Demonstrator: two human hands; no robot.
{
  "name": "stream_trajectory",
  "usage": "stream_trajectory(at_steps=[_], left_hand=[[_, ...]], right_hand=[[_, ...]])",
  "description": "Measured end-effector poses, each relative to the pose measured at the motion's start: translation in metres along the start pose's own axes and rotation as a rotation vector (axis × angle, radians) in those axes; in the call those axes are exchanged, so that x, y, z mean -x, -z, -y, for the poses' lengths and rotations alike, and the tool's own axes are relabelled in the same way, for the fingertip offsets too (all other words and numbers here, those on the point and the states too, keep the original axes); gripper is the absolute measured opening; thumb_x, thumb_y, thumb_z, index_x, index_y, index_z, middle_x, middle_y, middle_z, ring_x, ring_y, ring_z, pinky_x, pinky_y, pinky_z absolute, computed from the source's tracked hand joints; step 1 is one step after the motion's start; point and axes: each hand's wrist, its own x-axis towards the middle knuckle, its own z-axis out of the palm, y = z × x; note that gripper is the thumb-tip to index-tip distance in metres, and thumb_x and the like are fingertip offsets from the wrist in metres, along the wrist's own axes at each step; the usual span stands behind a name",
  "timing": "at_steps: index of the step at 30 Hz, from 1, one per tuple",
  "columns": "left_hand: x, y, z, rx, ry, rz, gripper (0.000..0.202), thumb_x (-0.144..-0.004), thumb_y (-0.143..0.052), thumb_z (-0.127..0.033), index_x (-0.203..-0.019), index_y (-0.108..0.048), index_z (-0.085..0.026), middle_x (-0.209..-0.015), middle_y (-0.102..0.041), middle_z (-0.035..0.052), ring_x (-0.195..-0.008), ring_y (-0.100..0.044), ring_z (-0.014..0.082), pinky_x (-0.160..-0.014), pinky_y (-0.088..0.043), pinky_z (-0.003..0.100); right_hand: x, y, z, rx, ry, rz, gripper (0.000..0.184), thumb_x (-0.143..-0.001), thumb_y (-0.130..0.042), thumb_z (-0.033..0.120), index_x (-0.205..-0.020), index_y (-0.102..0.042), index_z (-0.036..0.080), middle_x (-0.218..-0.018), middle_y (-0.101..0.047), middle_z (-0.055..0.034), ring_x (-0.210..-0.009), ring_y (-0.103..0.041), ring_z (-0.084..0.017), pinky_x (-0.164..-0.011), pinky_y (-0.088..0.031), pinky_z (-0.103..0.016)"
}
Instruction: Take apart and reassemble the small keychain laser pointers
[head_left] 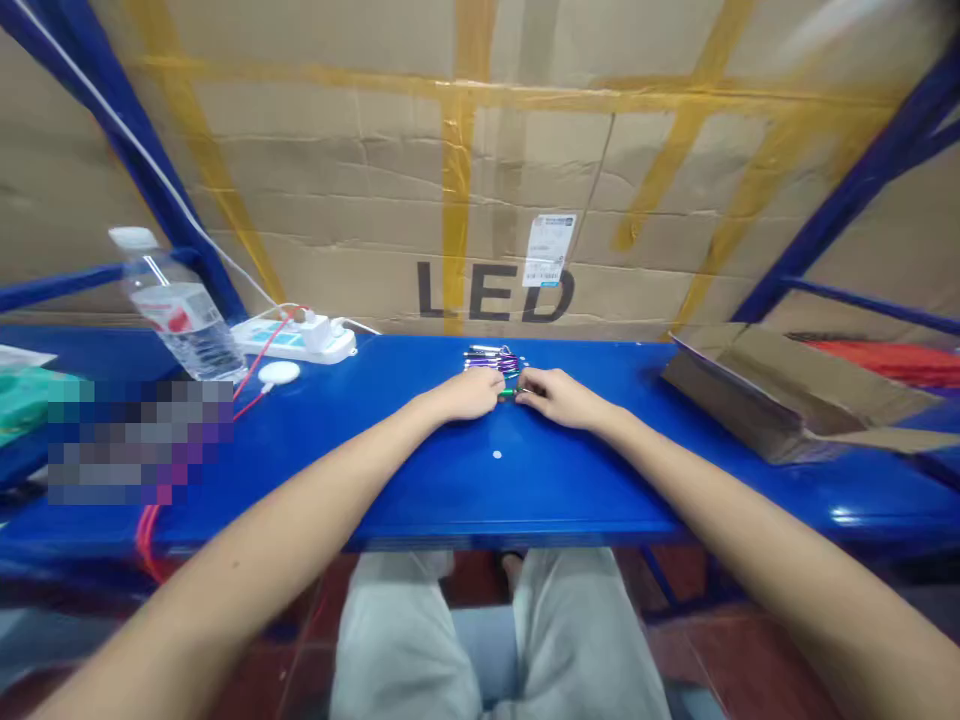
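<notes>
My left hand (474,394) and my right hand (556,397) face each other over the middle of the blue table (450,490). Between their fingertips is a small slim green metallic-looking piece (508,393), pinched from both sides. Its exact kind is too small to make out, and the fingers cover its ends. Just behind my hands lies a small pile of shiny slim pieces (487,358), purple and silver, side by side. A small white spot (497,455) marks the tabletop in front of my hands.
An open cardboard box (750,400) stands at the right, beside red material (892,358). On the left are a water bottle (187,318), a white power strip (300,338), a round white charger (279,373) and a red cable (259,362). Large taped cardboard (345,200) stands behind.
</notes>
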Motion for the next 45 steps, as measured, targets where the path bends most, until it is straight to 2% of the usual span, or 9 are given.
stream_trajectory(at_steps=[4,10,13,17,20,25,30,37,45], left_hand=[[0.001,-0.001,0.007,-0.011,-0.028,-0.080,0.028,-0.096,-0.039,-0.020,-0.081,-0.062,-0.015,-0.083,-0.070,0.0073,-0.078,-0.061,0.0197,-0.074,-0.046,0.030],[0.005,0.003,0.013,-0.074,-0.106,-0.138,0.029,-0.093,-0.043,-0.019,-0.109,-0.068,-0.019,-0.109,-0.072,0.0069,-0.093,-0.064,0.0217,-0.087,-0.047,0.033],[0.007,0.006,0.014,-0.172,-0.101,-0.152,0.029,-0.094,-0.044,-0.021,-0.109,-0.069,-0.022,-0.114,-0.071,0.0069,-0.098,-0.064,0.0234,-0.088,-0.047,0.034],[0.011,0.011,0.015,-0.404,-0.101,-0.144,0.028,-0.093,-0.045,-0.022,-0.106,-0.070,-0.024,-0.105,-0.072,0.0081,-0.091,-0.065,0.0252,-0.078,-0.048,0.034],[0.012,0.014,0.014,-0.586,-0.199,-0.133,0.028,-0.090,-0.048,-0.017,-0.104,-0.071,-0.023,-0.101,-0.071,0.0097,-0.091,-0.064,0.0257,-0.076,-0.047,0.034],[0.009,0.014,0.010,-0.765,-0.341,-0.184,0.030,-0.087,-0.049,-0.007,-0.098,-0.074,-0.021,-0.100,-0.069,0.0109,-0.101,-0.060,0.0267,-0.086,-0.044,0.038],[0.007,0.014,0.011,-0.777,-0.429,-0.214,0.028,-0.087,-0.050,-0.006,-0.093,-0.074,-0.020,-0.098,-0.070,0.0102,-0.105,-0.057,0.0264,-0.090,-0.042,0.039],[0.007,0.018,0.019,-0.763,-0.367,-0.244,0.026,-0.087,-0.050,-0.008,-0.099,-0.071,-0.018,-0.103,-0.069,0.0113,-0.102,-0.057,0.0256,-0.084,-0.040,0.037],[0.009,0.025,0.024,-0.702,-0.328,-0.188,0.027,-0.084,-0.051,-0.008,-0.097,-0.072,-0.019,-0.098,-0.069,0.0106,-0.099,-0.056,0.0255,-0.083,-0.038,0.037]], right_hand=[[-0.005,0.002,-0.003,0.021,0.013,-0.016,0.009,-0.091,-0.055,0.025,-0.091,-0.058,0.017,-0.079,-0.064,-0.0044,-0.071,-0.056,-0.018,-0.068,-0.038,-0.028],[-0.012,0.004,-0.002,0.003,0.021,-0.024,0.012,-0.090,-0.056,0.026,-0.095,-0.064,0.017,-0.083,-0.068,-0.0047,-0.074,-0.058,-0.018,-0.070,-0.039,-0.028],[-0.015,0.004,-0.001,0.006,0.021,-0.025,0.012,-0.090,-0.056,0.026,-0.092,-0.064,0.017,-0.084,-0.069,-0.0052,-0.075,-0.059,-0.018,-0.069,-0.039,-0.028],[-0.017,0.004,-0.003,0.029,0.005,-0.033,0.013,-0.090,-0.057,0.027,-0.087,-0.065,0.016,-0.084,-0.070,-0.0064,-0.074,-0.059,-0.018,-0.067,-0.039,-0.028],[-0.017,0.006,-0.004,0.058,-0.017,-0.029,0.013,-0.089,-0.058,0.026,-0.087,-0.066,0.017,-0.084,-0.070,-0.0072,-0.075,-0.060,-0.019,-0.068,-0.039,-0.028],[-0.017,0.009,-0.004,0.087,-0.023,-0.028,0.011,-0.088,-0.059,0.024,-0.084,-0.066,0.016,-0.082,-0.070,-0.0071,-0.074,-0.059,-0.019,-0.067,-0.037,-0.028],[-0.018,0.010,-0.004,0.073,-0.033,-0.025,0.013,-0.087,-0.058,0.026,-0.080,-0.064,0.016,-0.079,-0.068,-0.0061,-0.070,-0.056,-0.017,-0.065,-0.036,-0.027],[-0.018,0.011,-0.005,0.031,-0.060,-0.021,0.016,-0.085,-0.058,0.030,-0.080,-0.063,0.016,-0.077,-0.067,-0.0046,-0.068,-0.053,-0.016,-0.065,-0.036,-0.027],[-0.018,0.011,-0.006,0.025,-0.083,-0.004,0.018,-0.085,-0.057,0.032,-0.080,-0.063,0.016,-0.079,-0.067,-0.0044,-0.069,-0.053,-0.016,-0.065,-0.036,-0.028]])
